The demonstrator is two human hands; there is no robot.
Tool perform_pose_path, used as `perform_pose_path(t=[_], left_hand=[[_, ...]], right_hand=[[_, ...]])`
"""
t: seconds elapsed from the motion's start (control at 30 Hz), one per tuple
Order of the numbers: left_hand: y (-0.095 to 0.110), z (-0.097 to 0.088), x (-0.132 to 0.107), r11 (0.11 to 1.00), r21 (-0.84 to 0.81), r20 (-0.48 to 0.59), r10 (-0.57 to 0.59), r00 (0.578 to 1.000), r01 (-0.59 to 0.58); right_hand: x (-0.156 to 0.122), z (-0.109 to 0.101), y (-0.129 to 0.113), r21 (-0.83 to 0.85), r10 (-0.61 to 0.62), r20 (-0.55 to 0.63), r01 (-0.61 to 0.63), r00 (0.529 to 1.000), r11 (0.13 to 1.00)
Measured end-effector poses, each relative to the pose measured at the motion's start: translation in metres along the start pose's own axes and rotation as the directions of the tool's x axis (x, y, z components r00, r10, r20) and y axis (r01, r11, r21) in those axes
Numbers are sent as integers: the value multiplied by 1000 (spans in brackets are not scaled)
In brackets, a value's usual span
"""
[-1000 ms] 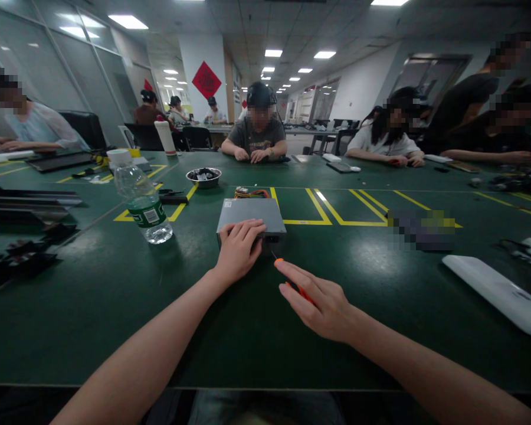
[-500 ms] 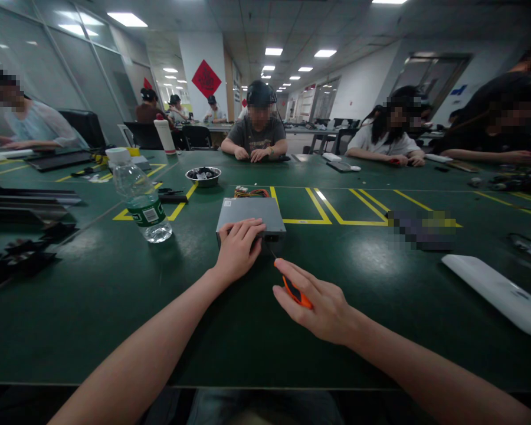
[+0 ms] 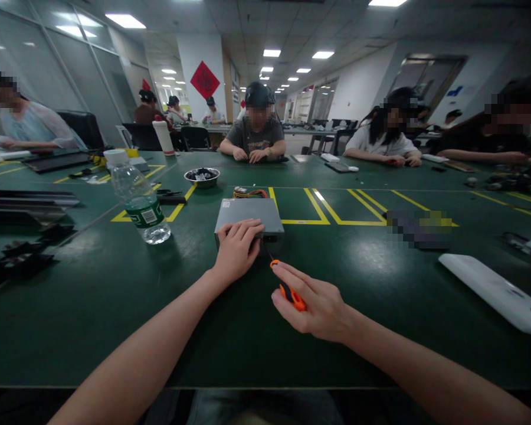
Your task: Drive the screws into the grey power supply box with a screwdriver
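Note:
A flat grey metal box [image 3: 252,212] lies on the green table [image 3: 92,295] in front of me, with coloured wires [image 3: 250,193] at its far side. My left hand [image 3: 236,248] rests on the box's near left corner, fingers curled over its top and front edge. My right hand [image 3: 312,304] is closed around an orange-handled screwdriver [image 3: 287,289]. Its thin shaft points toward the box's near face, just right of my left hand. Whether the tip touches the box I cannot tell.
A clear water bottle [image 3: 137,198] stands to the left and a small metal bowl [image 3: 202,176] farther back. A long white part [image 3: 495,292] lies at the right, black parts [image 3: 22,251] at the left. Several other people sit around the table.
My right hand has turned the screwdriver slightly, so more of the orange handle shows between my fingers. My left hand stays on the box.

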State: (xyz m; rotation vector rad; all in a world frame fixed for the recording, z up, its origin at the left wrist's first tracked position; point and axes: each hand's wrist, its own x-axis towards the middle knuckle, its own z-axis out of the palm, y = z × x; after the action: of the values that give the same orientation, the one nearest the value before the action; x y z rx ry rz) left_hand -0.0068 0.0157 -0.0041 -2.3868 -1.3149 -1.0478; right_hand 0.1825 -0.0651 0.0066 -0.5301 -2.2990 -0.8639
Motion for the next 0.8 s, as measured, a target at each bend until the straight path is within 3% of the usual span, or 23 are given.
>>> perform_pose_path(t=[0.37,0.6,0.8], left_hand=[[0,-1,0,1000,-4,6,4,1000,-4],[0,0,-1,1000,-2,-4,3,1000,-3],[0,1,0,1000,-2,-2,8,1000,-8]], right_hand=[[0,2,-5,23,-9,77,7,997,1000],[-4,1,0,-27,57,26,-56,998,998],[0,1,-3,2,-22,50,22,999,1000]])
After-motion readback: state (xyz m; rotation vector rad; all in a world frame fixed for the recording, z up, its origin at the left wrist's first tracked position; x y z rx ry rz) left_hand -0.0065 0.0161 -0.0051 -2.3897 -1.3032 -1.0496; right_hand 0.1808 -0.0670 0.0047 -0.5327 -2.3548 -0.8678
